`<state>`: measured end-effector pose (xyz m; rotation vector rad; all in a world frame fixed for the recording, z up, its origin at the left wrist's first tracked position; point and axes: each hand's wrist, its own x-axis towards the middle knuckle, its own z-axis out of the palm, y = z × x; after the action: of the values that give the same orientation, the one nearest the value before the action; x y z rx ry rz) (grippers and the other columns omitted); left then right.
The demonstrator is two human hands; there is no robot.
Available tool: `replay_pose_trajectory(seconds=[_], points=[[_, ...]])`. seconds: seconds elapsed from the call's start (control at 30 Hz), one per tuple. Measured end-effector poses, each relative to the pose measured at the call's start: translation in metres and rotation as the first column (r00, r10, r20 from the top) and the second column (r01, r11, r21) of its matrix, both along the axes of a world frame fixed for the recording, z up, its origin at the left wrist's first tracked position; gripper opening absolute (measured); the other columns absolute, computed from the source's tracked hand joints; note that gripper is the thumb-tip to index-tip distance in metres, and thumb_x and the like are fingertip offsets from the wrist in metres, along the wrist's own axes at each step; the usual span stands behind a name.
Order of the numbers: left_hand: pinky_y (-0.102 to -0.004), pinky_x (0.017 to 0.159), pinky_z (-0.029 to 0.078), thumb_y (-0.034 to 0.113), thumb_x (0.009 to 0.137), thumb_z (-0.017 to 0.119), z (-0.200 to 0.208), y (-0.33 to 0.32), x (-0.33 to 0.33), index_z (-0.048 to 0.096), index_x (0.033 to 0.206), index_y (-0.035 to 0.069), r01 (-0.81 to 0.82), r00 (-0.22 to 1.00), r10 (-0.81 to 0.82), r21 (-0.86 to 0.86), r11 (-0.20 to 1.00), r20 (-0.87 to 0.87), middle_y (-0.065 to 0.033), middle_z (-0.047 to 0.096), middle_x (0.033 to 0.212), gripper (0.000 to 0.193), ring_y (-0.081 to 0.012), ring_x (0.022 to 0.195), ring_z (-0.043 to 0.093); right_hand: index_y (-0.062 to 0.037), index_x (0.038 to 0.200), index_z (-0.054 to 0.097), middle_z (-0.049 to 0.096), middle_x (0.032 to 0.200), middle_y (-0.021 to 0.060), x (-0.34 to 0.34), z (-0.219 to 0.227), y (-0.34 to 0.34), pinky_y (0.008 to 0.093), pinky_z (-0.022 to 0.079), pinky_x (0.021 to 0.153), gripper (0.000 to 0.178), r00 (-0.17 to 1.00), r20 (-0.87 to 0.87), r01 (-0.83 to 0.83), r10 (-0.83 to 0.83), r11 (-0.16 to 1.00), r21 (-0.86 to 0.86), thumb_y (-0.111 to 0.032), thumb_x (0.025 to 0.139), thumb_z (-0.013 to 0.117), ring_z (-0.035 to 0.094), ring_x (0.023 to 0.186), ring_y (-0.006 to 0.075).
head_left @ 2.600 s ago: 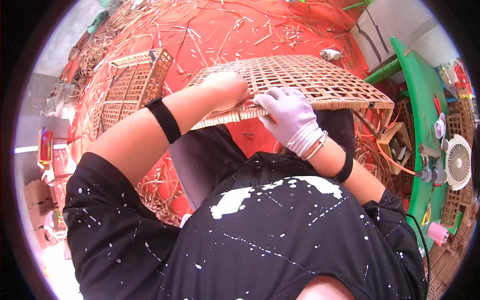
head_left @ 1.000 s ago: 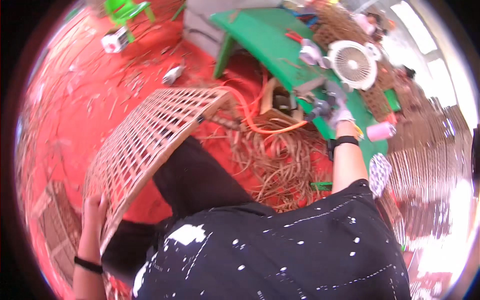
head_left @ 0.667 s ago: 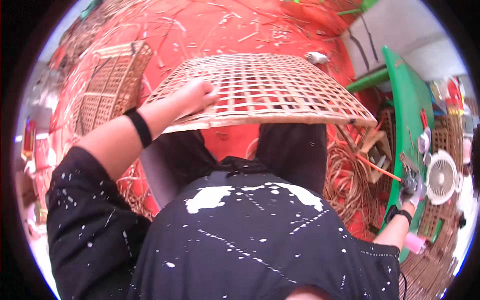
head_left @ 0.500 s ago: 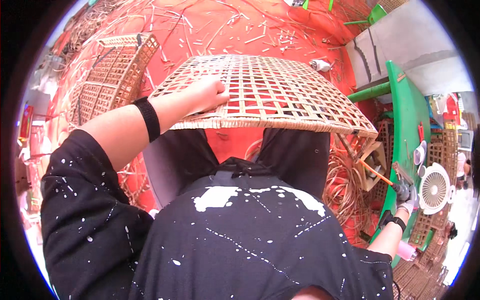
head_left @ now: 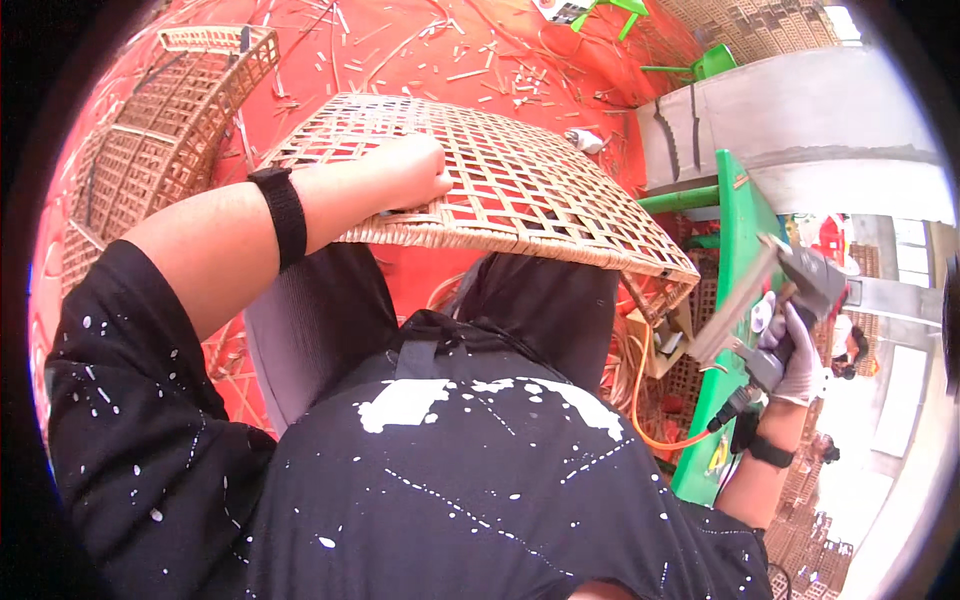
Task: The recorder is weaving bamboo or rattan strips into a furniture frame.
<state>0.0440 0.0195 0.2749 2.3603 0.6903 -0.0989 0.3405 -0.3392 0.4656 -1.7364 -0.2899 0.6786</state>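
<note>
A woven rattan frame with an open lattice top [head_left: 530,180] rests across my knees, its bound rim toward me. My left hand [head_left: 412,172] is closed over the left part of the lattice near this rim; its fingertips are hidden. At the right, my right hand [head_left: 796,362], in a pale glove, grips a grey pneumatic staple gun [head_left: 815,278] by its handle. The gun is raised beside the green bench, apart from the frame. An orange air hose [head_left: 640,400] runs from the base of its handle.
A green bench [head_left: 735,200] stands at my right, with a small box [head_left: 668,345] between it and my knees. Another woven rattan frame [head_left: 160,130] lies at the far left. Cane offcuts litter the red floor covering [head_left: 400,55]. A green stool [head_left: 712,63] is at the far right.
My right hand has lifted the staple gun from low beside the bench, up and forward. The hose now hangs in a loop. The view has shifted, while my left hand stays on the woven frame.
</note>
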Motion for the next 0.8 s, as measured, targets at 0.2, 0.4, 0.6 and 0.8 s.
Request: replay_pose_trajectory(seconds=[0.2, 0.4, 0.6, 0.8], points=[[-0.0433, 0.064, 0.047, 0.024, 0.077, 0.051, -0.010, 0.001, 0.000, 0.062, 0.070, -0.001, 0.006, 0.994, -0.020, 0.125, 0.992, 0.104, -0.0197, 0.060, 0.066, 0.028, -0.0333, 0.065, 0.060, -0.0043, 0.069, 0.054, 0.045, 0.049, 0.0027, -0.145, 0.023, 0.129, 0.0242, 0.036, 0.044, 0.027, 0.933, -0.060, -0.355, 0.355, 0.879, -0.318, -0.028, 0.082, 0.057, 0.044, 0.041, 0.0129], [-0.0431, 0.064, 0.048, 0.021, 0.075, 0.054, -0.003, -0.003, 0.000, 0.063, 0.075, -0.003, -0.043, 0.997, 0.037, 0.097, 0.994, 0.068, -0.0214, 0.061, 0.071, 0.026, -0.0344, 0.068, 0.061, 0.0032, 0.099, 0.054, 0.048, 0.051, 0.0045, -0.186, 0.019, 0.175, 0.0241, 0.040, 0.041, 0.031, 0.718, -0.258, -0.677, 0.647, 0.561, -0.477, -0.022, 0.081, 0.057, 0.046, 0.041, 0.0121], [-0.0433, 0.067, 0.048, 0.020, 0.074, 0.055, -0.002, -0.004, -0.001, 0.063, 0.080, -0.006, -0.026, 0.995, 0.014, 0.116, 0.993, 0.102, -0.0234, 0.061, 0.075, 0.027, -0.0358, 0.073, 0.061, -0.0002, 0.083, 0.055, 0.050, 0.051, 0.0053, -0.192, 0.013, 0.195, 0.0257, 0.042, 0.042, 0.023, 0.715, -0.318, -0.676, 0.623, 0.500, -0.541, -0.023, 0.080, 0.060, 0.049, 0.042, 0.0133], [-0.0432, 0.069, 0.048, 0.019, 0.073, 0.056, -0.006, -0.005, 0.002, 0.063, 0.082, -0.005, -0.052, 0.994, 0.040, 0.115, 0.992, 0.107, -0.0235, 0.062, 0.079, 0.027, -0.0363, 0.077, 0.061, -0.0057, 0.070, 0.056, 0.055, 0.055, 0.0046, -0.194, 0.012, 0.205, 0.0243, 0.041, 0.044, 0.028, 0.675, -0.353, -0.712, 0.648, 0.445, -0.544, -0.031, 0.077, 0.067, 0.052, 0.044, 0.0124]])
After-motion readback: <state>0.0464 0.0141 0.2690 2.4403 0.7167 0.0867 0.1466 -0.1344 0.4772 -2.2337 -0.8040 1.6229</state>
